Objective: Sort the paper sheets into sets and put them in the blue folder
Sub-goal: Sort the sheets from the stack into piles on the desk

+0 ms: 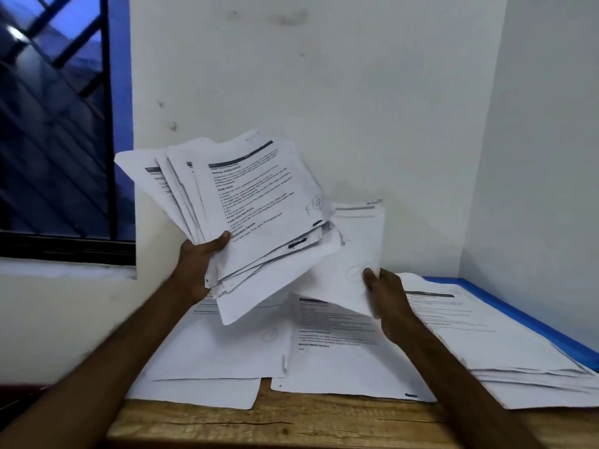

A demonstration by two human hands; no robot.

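Head view: left grip (pixel 197 264) clasps fanned stack (pixel 259 196); right grip (pixel 385 293) pinches sheet (pixel 353 254) beside

A fanned stack of sheets (pixel 252 202) is being gripped at its lower corner by the left hand (pixel 197 267), with the thumb being pressed on the top printed page. A blurred single sheet (pixel 353 254) is being pinched by the right hand (pixel 389 296) just beside the stack, and its left edge is being covered by the stack. Below the hands, three piles are being borne by the wooden table (pixel 291 422): a left pile (pixel 220 358) under the left hand, a middle pile (pixel 340 361) between the hands, and a right pile (pixel 486 335) to the right of the right hand, on the blue folder (pixel 534 322).
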